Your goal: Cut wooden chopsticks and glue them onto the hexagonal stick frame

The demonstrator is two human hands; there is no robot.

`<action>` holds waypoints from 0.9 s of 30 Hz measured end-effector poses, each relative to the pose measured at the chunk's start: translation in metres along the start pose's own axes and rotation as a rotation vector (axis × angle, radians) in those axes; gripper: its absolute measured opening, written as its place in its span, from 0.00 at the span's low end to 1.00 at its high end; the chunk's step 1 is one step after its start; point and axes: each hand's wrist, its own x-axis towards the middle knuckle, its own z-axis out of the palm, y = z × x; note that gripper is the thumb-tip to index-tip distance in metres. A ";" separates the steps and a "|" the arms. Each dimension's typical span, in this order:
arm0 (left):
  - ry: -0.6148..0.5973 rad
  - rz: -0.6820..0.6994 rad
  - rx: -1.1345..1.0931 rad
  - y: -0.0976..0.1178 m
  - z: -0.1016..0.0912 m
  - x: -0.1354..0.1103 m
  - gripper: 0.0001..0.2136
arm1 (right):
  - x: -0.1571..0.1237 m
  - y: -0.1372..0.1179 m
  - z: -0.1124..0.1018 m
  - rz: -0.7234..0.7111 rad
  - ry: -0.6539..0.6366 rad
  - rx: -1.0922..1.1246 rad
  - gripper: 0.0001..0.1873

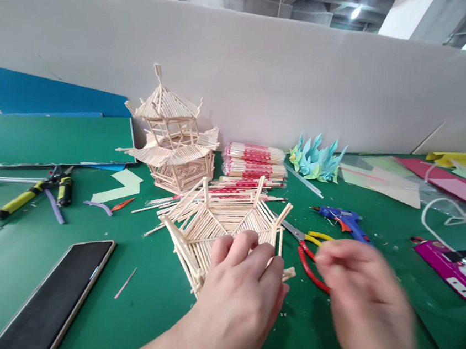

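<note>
A hexagonal roof section built of thin wooden sticks lies on the green mat in front of me. My left hand grips its near edge, fingers curled over the sticks. My right hand hovers just to the right of the piece, smeared by motion, fingers drawn together as in a pinch; I cannot see anything in them. Behind the roof section stands a two-tier stick pagoda model.
Packs of red-and-white wrapped sticks, teal paper shapes, a blue glue gun, red-and-yellow pliers, a dark phone, yellow-handled cutters, a magenta device and coloured paper sheets lie around. A white partition wall runs behind.
</note>
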 end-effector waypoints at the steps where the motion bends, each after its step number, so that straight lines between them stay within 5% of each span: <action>1: -0.048 -0.015 0.004 0.000 0.000 0.003 0.07 | 0.006 0.003 0.005 0.021 -0.037 0.013 0.10; 10: -0.091 0.035 0.068 -0.002 0.004 0.010 0.08 | 0.000 0.014 0.022 0.112 -0.203 0.183 0.10; 27: -0.049 0.103 0.070 -0.002 0.004 0.009 0.09 | 0.002 0.016 0.020 -0.012 -0.136 0.133 0.11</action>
